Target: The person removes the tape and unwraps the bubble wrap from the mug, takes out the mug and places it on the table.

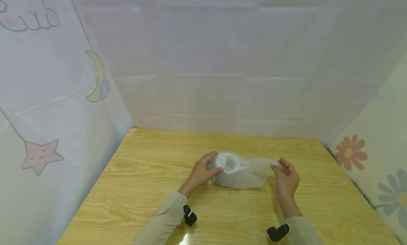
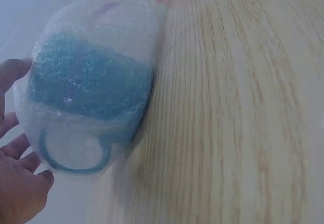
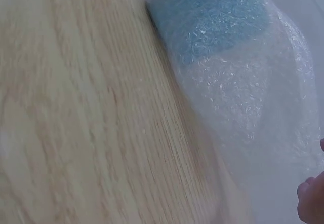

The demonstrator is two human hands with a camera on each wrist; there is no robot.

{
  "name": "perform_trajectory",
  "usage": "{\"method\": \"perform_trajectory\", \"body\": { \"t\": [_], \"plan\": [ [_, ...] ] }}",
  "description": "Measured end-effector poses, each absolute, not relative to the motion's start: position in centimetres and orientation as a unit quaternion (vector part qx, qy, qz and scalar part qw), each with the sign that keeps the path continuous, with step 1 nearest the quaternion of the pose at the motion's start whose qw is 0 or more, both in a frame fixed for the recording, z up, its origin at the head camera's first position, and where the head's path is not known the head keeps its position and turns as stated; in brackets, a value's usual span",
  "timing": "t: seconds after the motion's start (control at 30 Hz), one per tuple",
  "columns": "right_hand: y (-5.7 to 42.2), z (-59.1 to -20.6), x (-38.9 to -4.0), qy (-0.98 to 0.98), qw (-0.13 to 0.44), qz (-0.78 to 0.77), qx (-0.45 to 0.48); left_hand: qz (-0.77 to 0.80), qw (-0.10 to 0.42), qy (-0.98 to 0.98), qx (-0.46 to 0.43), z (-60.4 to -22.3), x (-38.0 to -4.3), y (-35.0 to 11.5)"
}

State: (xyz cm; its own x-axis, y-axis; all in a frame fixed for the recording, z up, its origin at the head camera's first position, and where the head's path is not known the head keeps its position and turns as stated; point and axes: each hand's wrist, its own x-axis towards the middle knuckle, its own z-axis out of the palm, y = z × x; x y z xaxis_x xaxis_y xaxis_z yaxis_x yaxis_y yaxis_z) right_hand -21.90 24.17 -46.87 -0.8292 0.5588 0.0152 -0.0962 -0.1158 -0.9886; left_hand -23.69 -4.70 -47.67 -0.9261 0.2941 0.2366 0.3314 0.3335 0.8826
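A blue-green mug [image 2: 88, 79] stands upright on the table inside a layer of clear bubble wrap [image 1: 251, 174]. Its white rim and inside show from above, and its handle [image 2: 76, 168] shows through the wrap in the left wrist view. My left hand [image 1: 203, 170] holds the mug's left side through the wrap, thumb in front and fingers behind. To the right of the mug, my right hand [image 1: 287, 178] pinches the free end of the bubble wrap between thumb and fingers. Only some fingertips [image 3: 310, 198] of that hand appear in the right wrist view.
The wooden table [image 1: 152, 156] carries the wrapped mug near its middle. White sheeting [image 1: 203, 96] stands behind the table, and printed sheets flank both sides. A small black device [image 1: 189, 216] sits at the left wrist, another [image 1: 278, 233] at the right.
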Motion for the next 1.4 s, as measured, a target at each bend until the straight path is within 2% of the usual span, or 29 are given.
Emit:
{"method": "perform_trajectory", "body": {
  "t": [0.3, 0.47, 0.83, 1.03, 1.23, 1.4],
  "plan": [
    [24.1, -46.7, -21.6, -0.732, 0.288, 0.608, -0.108, -0.527, 0.028, -0.827, -0.196, -47.3, -23.1, -4.7],
    [22.9, -45.0, -20.6, -0.760, 0.326, 0.559, -0.065, -0.529, 0.032, -0.826, -0.192, -47.4, -23.0, -4.6],
    [21.4, -43.1, -19.4, -0.776, 0.362, 0.514, 0.051, -0.528, 0.037, -0.829, -0.182, -47.2, -23.0, -4.2],
    [21.6, -44.4, -20.1, -0.787, 0.377, 0.477, 0.105, -0.527, 0.030, -0.833, -0.169, -47.3, -23.0, -4.0],
    [22.1, -46.4, -21.5, -0.786, 0.399, 0.428, 0.201, -0.533, 0.025, -0.831, -0.161, -47.4, -22.9, -4.0],
    [21.9, -46.6, -21.7, -0.789, 0.394, 0.392, 0.262, -0.532, 0.026, -0.831, -0.159, -47.5, -22.9, -4.0]
  ]
}}
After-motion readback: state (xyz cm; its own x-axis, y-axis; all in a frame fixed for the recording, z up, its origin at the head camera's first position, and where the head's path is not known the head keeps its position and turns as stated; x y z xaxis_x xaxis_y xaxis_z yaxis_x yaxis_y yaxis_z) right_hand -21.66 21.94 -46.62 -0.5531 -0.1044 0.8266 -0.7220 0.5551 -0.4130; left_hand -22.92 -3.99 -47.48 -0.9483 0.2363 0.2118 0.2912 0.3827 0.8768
